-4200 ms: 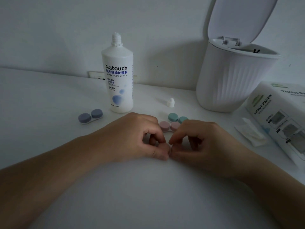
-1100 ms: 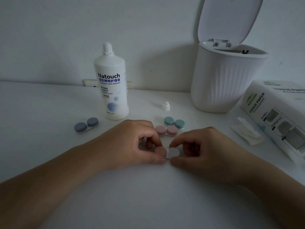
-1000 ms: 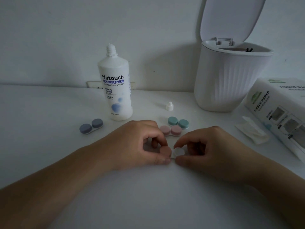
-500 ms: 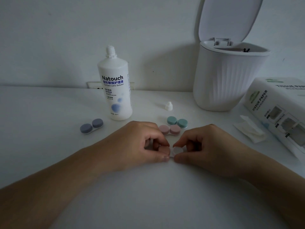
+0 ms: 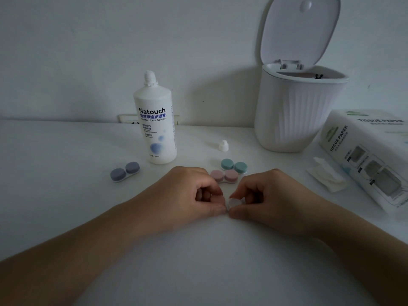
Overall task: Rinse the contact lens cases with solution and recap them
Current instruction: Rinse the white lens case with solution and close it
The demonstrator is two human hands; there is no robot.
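A white lens case [image 5: 234,203] lies on the table between my hands, mostly hidden by fingers. My left hand [image 5: 187,195] pinches its left end. My right hand [image 5: 265,195] has thumb and forefinger closed on the round white cap at its right end. Behind my hands lie a pink case [image 5: 224,176] and a green case [image 5: 234,165], both capped. A blue-grey capped case [image 5: 124,171] lies to the left. The solution bottle [image 5: 155,127] stands uncapped behind it, with its small white cap [image 5: 223,145] on the table to the right.
A white ribbed bin [image 5: 293,111] with its lid up stands at the back right. A tissue paper pack [image 5: 371,155] lies at the right edge, with a crumpled tissue [image 5: 326,177] in front of it. A wall runs behind the table.
My hands have stayed on the white case; the right fingers have shifted around its cap, which shows more than four seconds ago. The view has drifted slightly.
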